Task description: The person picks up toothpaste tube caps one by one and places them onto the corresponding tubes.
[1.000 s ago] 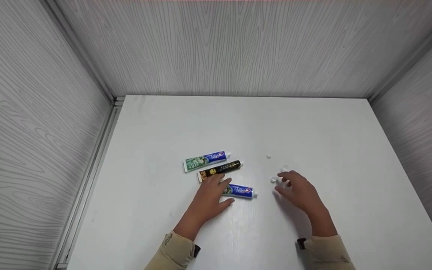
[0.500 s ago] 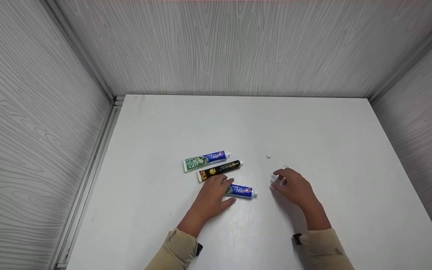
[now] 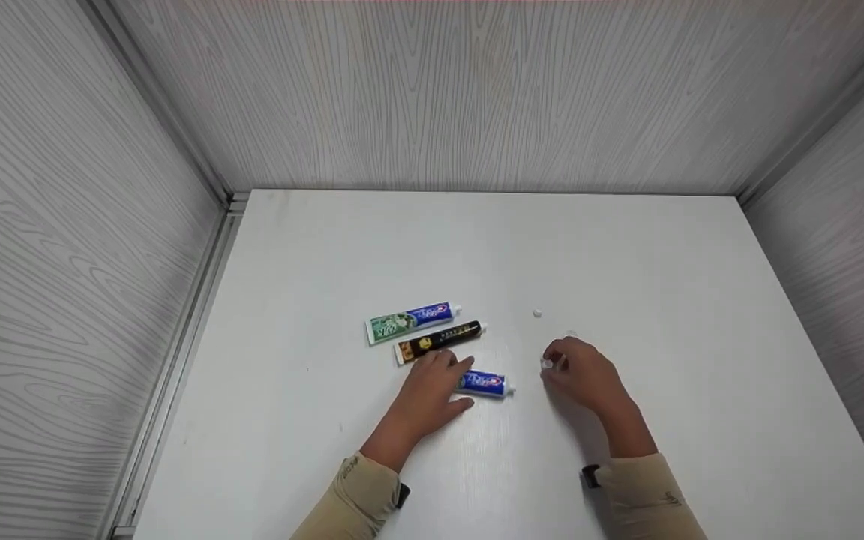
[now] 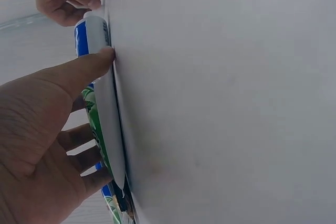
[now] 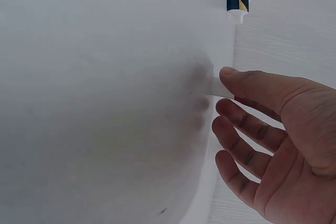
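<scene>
Three toothpaste tubes lie on the white table, all with their nozzles to the right. My left hand (image 3: 428,394) straddles the nearest blue-and-green toothpaste tube (image 3: 483,382), thumb on the near side and fingers on the far side. In the left wrist view the thumb overlaps this tube's white back, and the fingers are spread behind it. My right hand (image 3: 586,375), right of the nozzle, pinches a small white cap (image 5: 223,87) between thumb and index finger, close over the tabletop. Its other fingers are loosely bent.
A black toothpaste tube (image 3: 443,341) and another blue-and-green toothpaste tube (image 3: 411,322) lie beyond my left hand. One white cap (image 3: 537,313) lies farther back, and a pale cap (image 3: 571,333) shows just behind my right hand. Wood-grained panels (image 3: 432,97) enclose the table.
My right hand has moved slightly left and its fingers have closed on the white cap. My left hand has slid a little right along the near tube, which stays in place.
</scene>
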`<state>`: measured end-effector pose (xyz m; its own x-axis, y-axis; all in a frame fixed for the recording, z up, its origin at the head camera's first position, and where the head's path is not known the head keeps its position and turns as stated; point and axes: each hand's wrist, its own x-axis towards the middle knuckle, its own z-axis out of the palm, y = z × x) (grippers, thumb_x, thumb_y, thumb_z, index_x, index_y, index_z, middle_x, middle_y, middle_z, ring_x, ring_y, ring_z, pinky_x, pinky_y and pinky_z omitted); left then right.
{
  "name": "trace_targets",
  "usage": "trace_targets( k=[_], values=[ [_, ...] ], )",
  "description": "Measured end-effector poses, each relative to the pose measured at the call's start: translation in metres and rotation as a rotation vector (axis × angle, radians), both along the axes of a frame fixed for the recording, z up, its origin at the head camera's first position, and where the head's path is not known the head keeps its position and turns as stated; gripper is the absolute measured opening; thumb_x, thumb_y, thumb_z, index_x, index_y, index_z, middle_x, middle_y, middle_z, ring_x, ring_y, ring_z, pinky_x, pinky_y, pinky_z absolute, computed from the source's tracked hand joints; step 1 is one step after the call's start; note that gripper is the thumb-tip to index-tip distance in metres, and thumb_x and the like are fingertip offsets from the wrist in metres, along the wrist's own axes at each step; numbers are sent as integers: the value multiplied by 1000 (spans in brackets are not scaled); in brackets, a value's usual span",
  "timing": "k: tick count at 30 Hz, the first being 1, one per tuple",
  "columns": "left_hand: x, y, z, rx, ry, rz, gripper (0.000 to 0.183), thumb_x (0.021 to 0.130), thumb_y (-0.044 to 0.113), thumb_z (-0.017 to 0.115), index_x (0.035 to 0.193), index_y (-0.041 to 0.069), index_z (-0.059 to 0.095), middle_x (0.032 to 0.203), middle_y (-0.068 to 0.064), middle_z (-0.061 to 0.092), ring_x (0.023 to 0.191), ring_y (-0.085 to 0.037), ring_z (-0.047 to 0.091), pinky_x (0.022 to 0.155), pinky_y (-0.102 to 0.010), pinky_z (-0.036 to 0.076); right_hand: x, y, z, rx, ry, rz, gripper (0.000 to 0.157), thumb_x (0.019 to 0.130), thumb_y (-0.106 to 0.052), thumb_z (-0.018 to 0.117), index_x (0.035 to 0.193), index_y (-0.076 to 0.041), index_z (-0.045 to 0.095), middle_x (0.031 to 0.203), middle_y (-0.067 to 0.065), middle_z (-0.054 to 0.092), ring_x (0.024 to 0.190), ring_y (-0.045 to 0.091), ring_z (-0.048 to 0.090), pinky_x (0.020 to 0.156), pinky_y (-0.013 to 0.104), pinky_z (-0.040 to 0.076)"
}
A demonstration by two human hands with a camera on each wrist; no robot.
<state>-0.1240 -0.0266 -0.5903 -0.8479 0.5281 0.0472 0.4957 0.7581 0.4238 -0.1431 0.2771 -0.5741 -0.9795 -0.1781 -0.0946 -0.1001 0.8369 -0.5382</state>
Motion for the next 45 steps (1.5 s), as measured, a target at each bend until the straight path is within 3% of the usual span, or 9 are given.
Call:
trace_targets(
  k=[10,17,26,35,45],
  values=[
    [-2,4,0,-26,10,23,41,100,31,77,135,11,71,119,-8,65,107,-22,55,100,-43,49,2,-1,3,-1,-14,-17,16,93,-12,73,109,-12,74,107,5,78,97,24,72,85,50,57],
    [0,3,1,-47,27,11,40,99,32,77,132,11,68,120,-9,64,112,-24,59,102,-45,51,9,-1,8,-15,-8,-10,19,95,-16,76,115,-14,76,109,2,78,97,22,72,82,47,58],
    [3,1,-1,-51,6,26,39,99,32,77,132,14,66,117,-6,62,106,-22,57,93,-44,52,19,-2,10,-36,43,12,27,94,-17,80,120,-12,77,101,0,75,93,19,70,80,44,56],
    [6,-3,0,-45,10,24,40,100,33,76,134,14,66,119,-7,62,108,-23,57,93,-44,51,24,-2,12,-72,34,18,19,88,-15,86,100,-18,72,98,-6,72,94,17,69,81,40,55],
    [10,-4,6,9,30,37,40,100,30,75,135,14,66,119,-5,62,107,-21,59,96,-43,51,30,-5,14,-98,50,66,19,91,-13,84,104,-21,74,101,-8,73,93,13,69,82,39,54]
  ],
)
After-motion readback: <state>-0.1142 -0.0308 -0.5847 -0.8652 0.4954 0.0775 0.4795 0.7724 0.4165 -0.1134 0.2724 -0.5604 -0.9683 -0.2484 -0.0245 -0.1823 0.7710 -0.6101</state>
